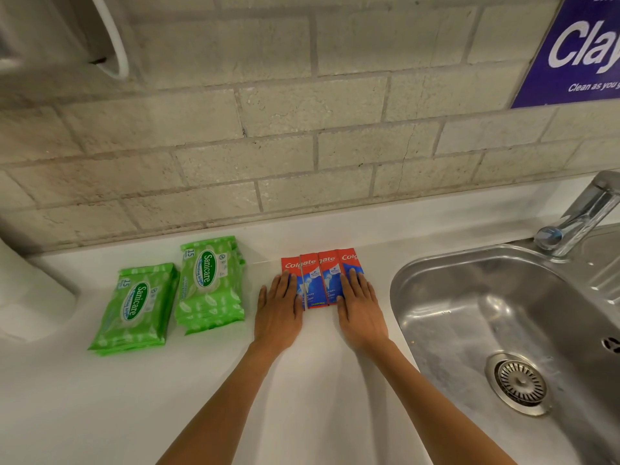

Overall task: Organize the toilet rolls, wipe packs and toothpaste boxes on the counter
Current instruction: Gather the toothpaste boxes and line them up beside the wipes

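Left hand (278,313) is lying flat on the white desk (201,397), palm down, with the fingers straight and close together, gripping nothing. Its fingertips are resting on the near part of the leftmost box in the row of toothpaste boxes (318,280). Right hand (360,312) is lying in the same way, palm down and fingers straight, also gripping nothing, and its fingertips are covering the near part of the rightmost box. The two hands are sitting on the two outer sides of the row, with the two middle boxes showing between them.

The toothpaste boxes are four, red and blue, lying flat on the desk side by side, touching each other, with their long sides pointing toward the wall (302,129). The row is lying between the wipe packs (211,283) and the sink (446,290), near the sink rim but apart from it.

The green wipe packs are lying to the left of the boxes in two piles. The right pile (214,297) is sitting further back, toward the wall, and the left pile (137,310) is sitting nearer to the person, just beside it; I cannot tell if the two piles are touching.

At the left edge a white rounded thing (30,297) is showing only partly, and I cannot tell what it is. A metal tap (583,213) is standing behind the sink. A purple sign (577,52) is hanging on the wall at the upper right
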The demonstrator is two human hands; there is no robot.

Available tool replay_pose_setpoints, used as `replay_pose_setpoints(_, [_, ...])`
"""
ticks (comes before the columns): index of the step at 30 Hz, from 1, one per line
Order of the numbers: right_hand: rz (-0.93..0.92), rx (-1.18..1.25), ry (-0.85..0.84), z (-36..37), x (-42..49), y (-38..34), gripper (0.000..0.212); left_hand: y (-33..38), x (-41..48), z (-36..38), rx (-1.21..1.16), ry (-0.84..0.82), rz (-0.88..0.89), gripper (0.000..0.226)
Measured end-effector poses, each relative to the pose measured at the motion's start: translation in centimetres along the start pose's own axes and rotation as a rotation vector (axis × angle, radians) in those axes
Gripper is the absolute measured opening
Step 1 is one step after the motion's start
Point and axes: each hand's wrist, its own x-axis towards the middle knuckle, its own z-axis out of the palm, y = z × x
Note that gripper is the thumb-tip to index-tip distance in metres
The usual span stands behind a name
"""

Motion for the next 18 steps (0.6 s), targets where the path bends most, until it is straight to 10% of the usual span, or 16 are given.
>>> replay_pose_setpoints(18, [-0.001,-0.006,0.01,0.1,0.09,0.04,0.055,0.04,0.03,0.11,0.018,-0.006,0.001,0.054])
